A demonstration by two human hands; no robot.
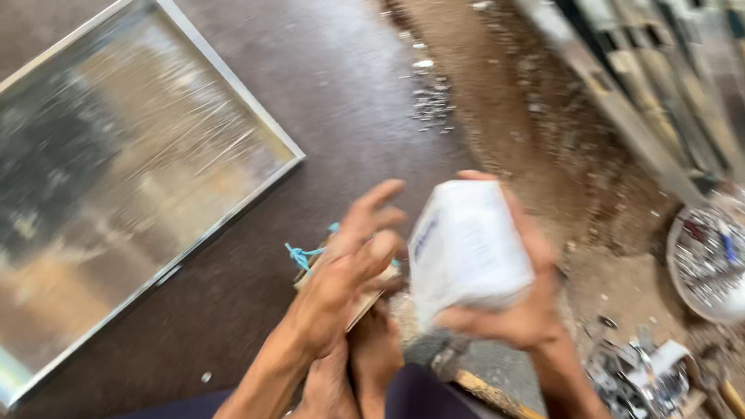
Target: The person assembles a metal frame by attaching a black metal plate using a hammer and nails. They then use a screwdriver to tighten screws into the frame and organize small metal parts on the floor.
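Near the centre of the frame, slightly right, the right hand [513, 298] wraps around a white box [467, 250], fingers curled over its top and far side and the thumb pressed along its lower edge, so the grip is firmly closed on it. The box is tilted, one corner pointing toward the upper middle of the picture, and it is held up off the ground above the person's bare feet [352, 378]. The right forearm runs down to the lower right edge, wrist bent inward. Just left of the box, the left hand [346, 273] is raised with its fingers spread apart and loosely bent, palm turned toward the box; it holds nothing, and motion blur makes it hard to say whether its fingertips touch the box. The left forearm rises from the bottom centre. Behind the left hand a bit of blue string [303, 254] shows against the dark floor [314, 70]. A large metal-framed panel [83, 174] lies flat across the left half of the frame. At the right edge sits a round bowl of small metal pieces [718, 266], with scrap and debris scattered below it.
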